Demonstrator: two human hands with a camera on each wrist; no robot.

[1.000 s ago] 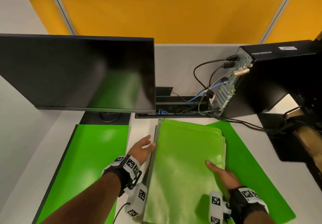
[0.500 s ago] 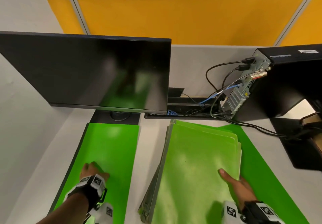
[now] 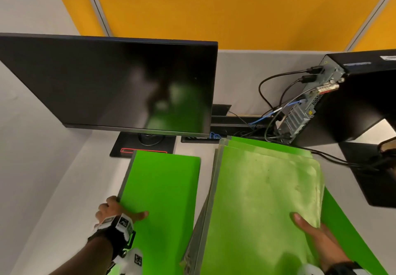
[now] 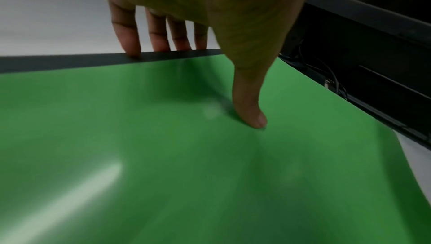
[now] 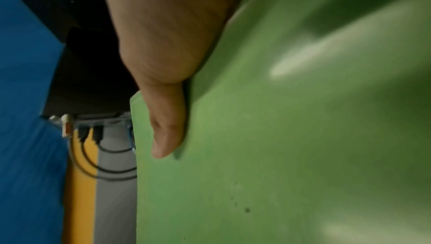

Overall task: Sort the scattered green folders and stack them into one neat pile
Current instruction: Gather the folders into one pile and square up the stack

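Note:
A bright green folder [image 3: 162, 191] lies flat on the desk at the left. My left hand [image 3: 120, 210] grips its left edge, thumb [image 4: 250, 107] on top and fingers [image 4: 127, 34] curled under the dark edge. At centre right a thick pile of pale green folders [image 3: 263, 202] is tilted up on its left side. My right hand [image 3: 310, 227] holds the pile's right edge with the thumb [image 5: 166, 124] on top; its fingers are hidden behind. Another bright green folder [image 3: 351, 232] lies under the pile at the right.
A black monitor [image 3: 120, 84] on its stand [image 3: 143, 144] rises behind the left folder. A black computer case [image 3: 353, 101] with cables [image 3: 272, 95] sits at the back right. White partition walls close off the left side, and a black pad [image 3: 372, 172] lies at the right.
My left hand left the pile's left side, moved over to the left folder and took hold of its left edge. The right hand kept its hold on the pile.

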